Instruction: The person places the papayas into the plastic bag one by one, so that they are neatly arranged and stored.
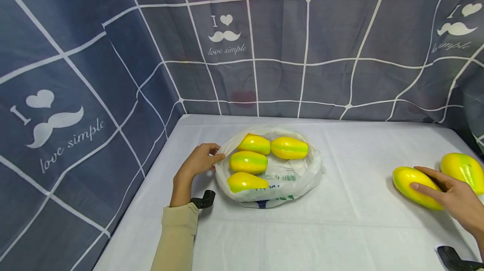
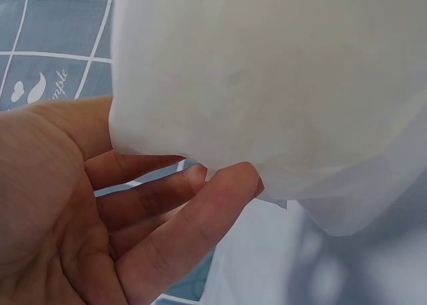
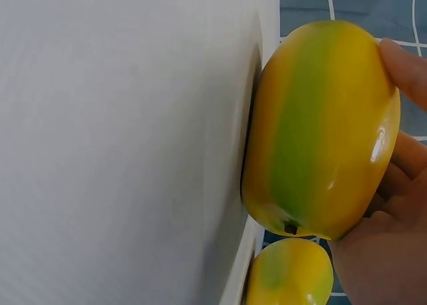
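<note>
The tan sleeve leads to the left hand, pinching the plastic bag at its fingertips, best held wide, while the right hand grasps a yellow fruit beneath its fingers, whose glossy skin wants even pressure.

Probably a makeshift booth: grid-printed curtains hang around a white-clothed table.

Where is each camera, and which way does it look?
Head: worn on the head, looking forward and down at the table and bag; left hand, right hand and left sleeve show.
Left wrist: worn there, looking at the bag; left hand partly shows.
Right wrist: worn there, looking at the held fruit; right hand partly shows.
Shared by head and right wrist: the held fruit.
</note>
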{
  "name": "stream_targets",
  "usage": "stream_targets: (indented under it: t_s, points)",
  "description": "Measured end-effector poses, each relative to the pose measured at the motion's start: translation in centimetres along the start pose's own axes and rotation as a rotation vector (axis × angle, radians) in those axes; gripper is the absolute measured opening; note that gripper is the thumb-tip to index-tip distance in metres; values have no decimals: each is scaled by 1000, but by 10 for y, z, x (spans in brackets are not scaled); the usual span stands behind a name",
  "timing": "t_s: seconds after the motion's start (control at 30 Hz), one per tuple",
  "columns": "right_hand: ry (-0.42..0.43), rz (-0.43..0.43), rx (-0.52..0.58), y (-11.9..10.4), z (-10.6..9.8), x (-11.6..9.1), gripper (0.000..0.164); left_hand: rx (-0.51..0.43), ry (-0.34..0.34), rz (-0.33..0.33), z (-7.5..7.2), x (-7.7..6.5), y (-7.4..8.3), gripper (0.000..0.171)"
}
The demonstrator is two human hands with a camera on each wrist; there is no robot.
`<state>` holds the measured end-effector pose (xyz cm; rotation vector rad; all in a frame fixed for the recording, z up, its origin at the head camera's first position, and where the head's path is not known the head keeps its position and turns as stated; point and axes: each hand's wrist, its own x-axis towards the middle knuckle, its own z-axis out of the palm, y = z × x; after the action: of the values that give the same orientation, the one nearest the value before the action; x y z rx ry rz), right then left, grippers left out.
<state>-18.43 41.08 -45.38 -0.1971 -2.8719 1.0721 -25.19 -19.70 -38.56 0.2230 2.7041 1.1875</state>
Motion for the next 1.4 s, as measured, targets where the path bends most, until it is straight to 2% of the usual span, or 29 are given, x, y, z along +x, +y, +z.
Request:
stream_targets:
  t_s: [0.53,0.93,1.4]
  points:
    - [-10,-11,9,-1,-1,-3,77,17,-4,-1,-1,1,0,31]
    - [-19,11,1,-4,-2,-6,79,13,-8,-7,-1,1,1,31]
    - [-8,-44,-63,-11,0,-7,76,18,-8,-15,-1,1,0,31]
